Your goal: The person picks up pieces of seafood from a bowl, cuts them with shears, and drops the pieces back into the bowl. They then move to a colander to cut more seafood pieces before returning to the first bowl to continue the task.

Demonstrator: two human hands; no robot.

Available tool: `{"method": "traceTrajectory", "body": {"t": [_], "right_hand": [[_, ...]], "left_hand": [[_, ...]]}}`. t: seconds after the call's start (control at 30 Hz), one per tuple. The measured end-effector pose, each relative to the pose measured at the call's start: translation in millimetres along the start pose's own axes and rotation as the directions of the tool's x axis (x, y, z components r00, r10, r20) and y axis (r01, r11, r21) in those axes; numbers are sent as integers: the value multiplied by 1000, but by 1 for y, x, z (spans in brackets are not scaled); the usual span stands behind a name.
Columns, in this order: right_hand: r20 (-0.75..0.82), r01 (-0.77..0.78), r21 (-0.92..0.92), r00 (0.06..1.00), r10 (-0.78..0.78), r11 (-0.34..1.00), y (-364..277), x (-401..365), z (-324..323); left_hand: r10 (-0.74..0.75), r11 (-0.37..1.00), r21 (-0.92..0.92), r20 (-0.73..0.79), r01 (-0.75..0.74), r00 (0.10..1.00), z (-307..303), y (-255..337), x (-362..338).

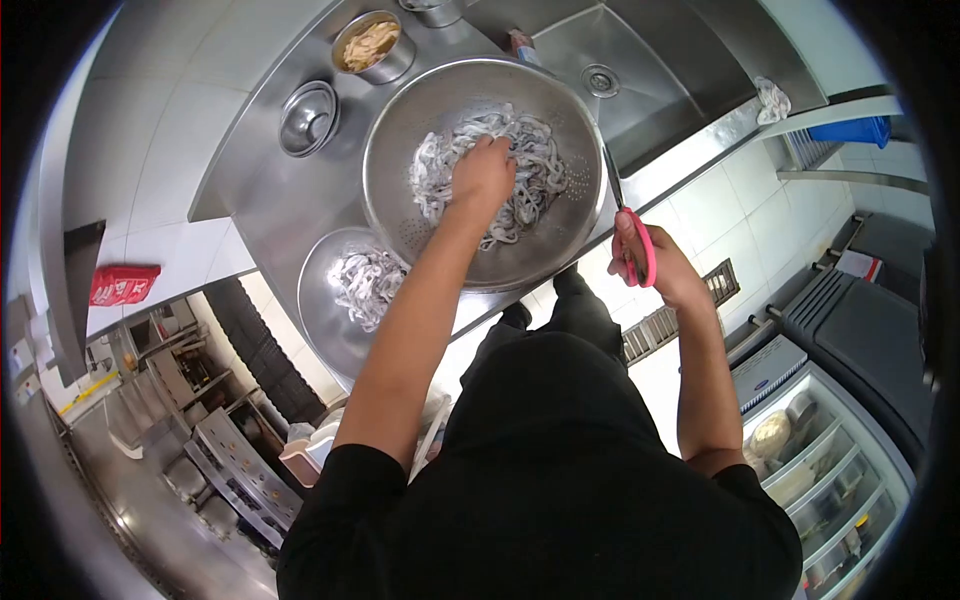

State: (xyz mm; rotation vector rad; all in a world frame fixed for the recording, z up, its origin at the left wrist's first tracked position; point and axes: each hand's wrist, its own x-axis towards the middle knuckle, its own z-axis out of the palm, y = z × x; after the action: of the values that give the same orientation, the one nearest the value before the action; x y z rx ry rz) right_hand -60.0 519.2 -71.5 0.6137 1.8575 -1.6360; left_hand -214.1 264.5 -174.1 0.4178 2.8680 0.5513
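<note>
A large metal colander (400, 110) stands on the steel counter in front of me, with a pile of greyish-white tentacles, squid or octopus, (540, 165) inside it. My left hand (485, 172) reaches into this pile, its fingers curled down on some tentacles; the fingertips are partly hidden. To the right of the colander, just past its rim, my right hand (640, 262) grips red-pink-handled scissors (613, 182), blades pointing up and away from me. Left of the colander sits a smaller metal bowl (312, 270) holding more cut-looking tentacles (362, 288), partly behind my left forearm.
Behind the colander is a steel sink (640, 75) with a drain. Stacked small metal bowls (308, 118) and a metal pot (392, 66) of yellowish strips stand at the back left. A crumpled cloth (771, 102) lies on the right edge. A glass-topped cooler (830, 480) stands lower right.
</note>
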Motion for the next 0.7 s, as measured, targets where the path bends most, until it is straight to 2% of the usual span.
{"method": "traceTrajectory", "body": {"t": [0.07,0.17,0.27,0.47,0.6,0.7], "right_hand": [[-5,-16,8,1000,16,1000,5,1,-8],[-27,1,33,1000,0,999,7,-2,-16],[-51,2,62,999,2,998,15,4,-23],[-33,59,63,998,-57,996,11,17,-26],[-24,60,33,998,-60,998,1,21,-19],[4,54,15,999,-54,998,-2,24,-13]], "left_hand": [[-50,993,116,111,38,993,9,3,15],[-83,991,115,136,68,987,15,-3,21],[-22,1000,16,65,21,998,-4,-7,10],[-56,987,-152,10,57,998,-61,-26,-22],[-256,911,-314,80,268,963,-100,-31,-45],[-234,968,-100,-29,230,972,-88,-73,-51]]}}
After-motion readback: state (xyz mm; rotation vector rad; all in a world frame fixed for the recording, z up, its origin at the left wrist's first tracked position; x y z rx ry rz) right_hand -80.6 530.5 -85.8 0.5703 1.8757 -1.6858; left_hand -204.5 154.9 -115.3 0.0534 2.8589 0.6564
